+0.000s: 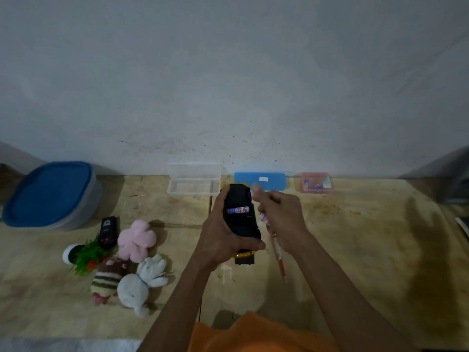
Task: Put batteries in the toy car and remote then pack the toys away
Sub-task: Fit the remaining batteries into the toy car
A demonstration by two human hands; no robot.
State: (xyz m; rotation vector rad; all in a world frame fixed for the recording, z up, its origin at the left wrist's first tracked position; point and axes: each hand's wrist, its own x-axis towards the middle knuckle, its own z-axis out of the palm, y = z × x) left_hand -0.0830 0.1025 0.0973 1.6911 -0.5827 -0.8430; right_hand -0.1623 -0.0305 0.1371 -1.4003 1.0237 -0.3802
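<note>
**Mid-step: batteries going into the car**

Now the left hand [223, 240] grips the upturned toy car [242, 219] above the bench [355, 237] — one battery [238, 210] already sits in the bay. Right hand [281, 219], just right of the car, has curled fingers round a screwdriver [278, 252] and what looks like a second battery. Remote [107, 232] lies well left of the car, untouched. Next, likely — seat that battery, then close the cover.

Wooden board [368, 237] meeting a pale, speckled wall [228, 72]. Along the board's far edge, side by side and apart: a clear plastic case [194, 182] with its lid raised, a closed blue case [269, 179], and a pink case [314, 182] nearest the right edge
</note>
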